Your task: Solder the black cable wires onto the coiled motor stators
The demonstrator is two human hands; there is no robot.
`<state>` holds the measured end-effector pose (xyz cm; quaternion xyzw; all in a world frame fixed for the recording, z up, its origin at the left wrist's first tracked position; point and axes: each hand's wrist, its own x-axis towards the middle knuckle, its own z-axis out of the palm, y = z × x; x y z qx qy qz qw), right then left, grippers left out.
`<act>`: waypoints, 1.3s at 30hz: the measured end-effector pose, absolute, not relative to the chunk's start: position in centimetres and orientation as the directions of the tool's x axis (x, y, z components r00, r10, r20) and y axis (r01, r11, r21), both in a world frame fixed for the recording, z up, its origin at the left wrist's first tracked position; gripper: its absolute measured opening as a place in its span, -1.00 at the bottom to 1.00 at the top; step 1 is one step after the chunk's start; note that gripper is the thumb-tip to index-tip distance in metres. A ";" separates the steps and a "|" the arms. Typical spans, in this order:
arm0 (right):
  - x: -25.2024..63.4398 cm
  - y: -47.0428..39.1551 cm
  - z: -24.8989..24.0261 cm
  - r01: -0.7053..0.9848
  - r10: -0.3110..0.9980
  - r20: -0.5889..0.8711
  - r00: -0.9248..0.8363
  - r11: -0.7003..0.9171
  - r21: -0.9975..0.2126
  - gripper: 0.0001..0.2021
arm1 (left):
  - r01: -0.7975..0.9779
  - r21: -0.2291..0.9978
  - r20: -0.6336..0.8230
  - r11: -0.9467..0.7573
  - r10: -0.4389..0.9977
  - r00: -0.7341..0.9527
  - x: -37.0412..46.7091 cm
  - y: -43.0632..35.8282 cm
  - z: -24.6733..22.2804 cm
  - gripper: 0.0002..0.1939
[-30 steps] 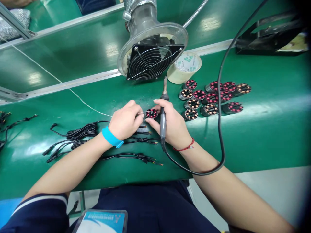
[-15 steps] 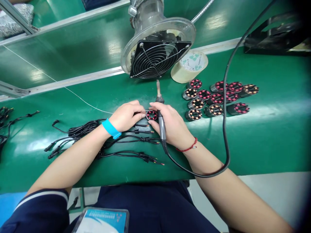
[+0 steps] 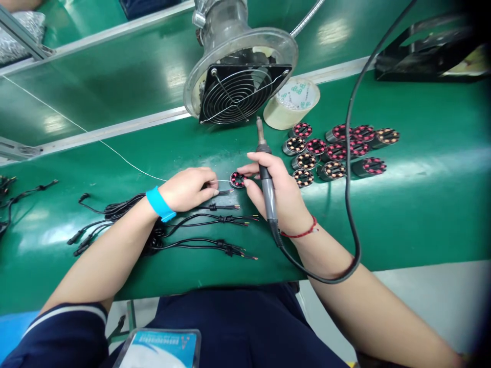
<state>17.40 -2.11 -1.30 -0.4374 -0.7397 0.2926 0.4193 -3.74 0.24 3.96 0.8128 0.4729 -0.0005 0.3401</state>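
Note:
My left hand (image 3: 188,189) is closed in a pinch on a thin strand of solder wire (image 3: 130,162). The strand comes in from the upper left and pokes out past the fingertips towards a small round motor stator (image 3: 238,179). A black cable end with bare coloured tips (image 3: 226,191) lies right by these fingers; whether they grip it too I cannot tell. In my right hand (image 3: 286,191) rests a soldering iron (image 3: 268,191), its tip pointing away from me, towards the fan. Thumb and forefinger of this hand are at the stator's right edge.
Several black cables (image 3: 192,245) lie left and in front of the hands. A grilled fume fan (image 3: 236,97) hangs above the bench, beside a tape roll (image 3: 289,110). Several stators (image 3: 333,171) stand to the right. The iron's cord (image 3: 349,194) loops over my right forearm.
My left hand has drawn back leftwards from the stator, baring more solder wire. My right hand has shifted right with the soldering iron, its fingers more spread. The view has shifted slightly.

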 end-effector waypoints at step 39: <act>16.1 -3.6 -1.0 -0.288 0.858 0.416 -0.303 0.333 -0.898 -0.48 | 0.247 0.949 -0.315 0.198 0.659 0.683 -4.1 0.1 3.3 -0.72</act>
